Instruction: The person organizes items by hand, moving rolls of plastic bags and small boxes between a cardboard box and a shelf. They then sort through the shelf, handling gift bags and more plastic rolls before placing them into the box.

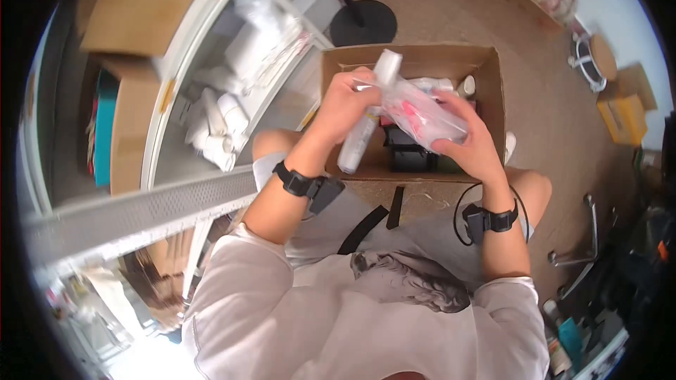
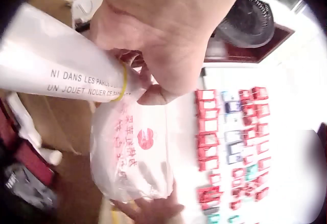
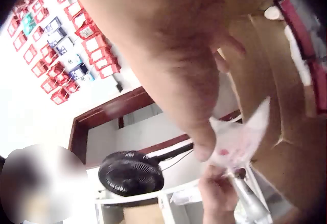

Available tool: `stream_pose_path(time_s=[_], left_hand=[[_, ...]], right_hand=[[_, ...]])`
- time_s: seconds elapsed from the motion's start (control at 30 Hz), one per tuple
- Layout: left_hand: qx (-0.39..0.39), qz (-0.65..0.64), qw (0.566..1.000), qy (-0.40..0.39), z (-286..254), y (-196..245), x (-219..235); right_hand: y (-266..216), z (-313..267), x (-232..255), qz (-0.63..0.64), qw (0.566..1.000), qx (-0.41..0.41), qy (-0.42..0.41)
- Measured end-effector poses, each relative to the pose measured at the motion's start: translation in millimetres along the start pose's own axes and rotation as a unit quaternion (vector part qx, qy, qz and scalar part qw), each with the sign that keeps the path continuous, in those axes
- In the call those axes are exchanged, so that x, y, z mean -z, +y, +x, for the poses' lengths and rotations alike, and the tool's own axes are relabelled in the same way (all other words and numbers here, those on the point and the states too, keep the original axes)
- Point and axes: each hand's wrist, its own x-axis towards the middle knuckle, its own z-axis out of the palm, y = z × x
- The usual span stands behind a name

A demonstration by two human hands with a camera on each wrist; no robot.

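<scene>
My left hand (image 1: 345, 109) grips a roll of white plastic bags (image 2: 61, 63) by its banded part, thumb and fingers bent at a yellow rubber band (image 2: 122, 83). Black French lettering runs along the roll. Beside that hand, a translucent plastic bag (image 1: 422, 116) with red printing spreads toward my right hand (image 1: 473, 137). Thumb and fingers of the right hand are spread apart around the bag's far end. Through the film, in the left wrist view, extended fingers (image 2: 153, 208) show at its lower edge. Both hands are above an uncovered cardboard box (image 1: 498, 98).
Inside the box are black items (image 1: 412, 158) and white rolled pieces. A white cabinet (image 1: 239, 63) holding white bundles stands to the left. Beyond the box is a round black stand base (image 1: 362, 22). A wheeled stool (image 1: 595, 63) and a yellow box (image 1: 623, 119) are at right.
</scene>
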Motion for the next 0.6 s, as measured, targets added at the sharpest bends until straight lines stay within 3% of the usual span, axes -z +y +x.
stream_pose_path(time_s=[0.07,0.1,0.13,0.2,0.27,0.33,0.4,0.47,0.6], left_hand=[[-0.007,-0.05,0.999,0.014,-33,18,-2],[-0.019,-0.091,0.993,0.072,-49,27,-7],[-0.03,-0.133,0.983,0.127,-60,34,-7],[-0.1,-0.116,0.976,0.152,-71,11,11],[0.011,-0.203,0.952,0.231,-88,11,11],[0.038,-0.256,0.936,0.24,-106,16,9],[0.07,-0.306,0.916,0.249,-115,12,19],[-0.025,-0.33,0.932,0.146,-117,-6,37],[-0.056,-0.331,0.919,0.205,-116,-2,52]], right_hand=[[-5,-8,-19,0.165,0.986,0.029,-0.012],[-21,-14,-35,0.269,0.963,-0.024,0.018],[-29,-15,-48,0.258,0.966,-0.019,0.008],[-37,-12,-73,0.169,0.98,0.076,0.076],[-50,-7,-94,0.016,0.982,0.154,0.104],[-58,-3,-120,0.024,0.972,0.214,0.098],[-66,-1,-146,0.029,0.975,0.201,0.087],[-68,2,-169,0.065,0.987,0.138,0.056],[-66,10,-186,0.132,0.987,0.061,0.064]])
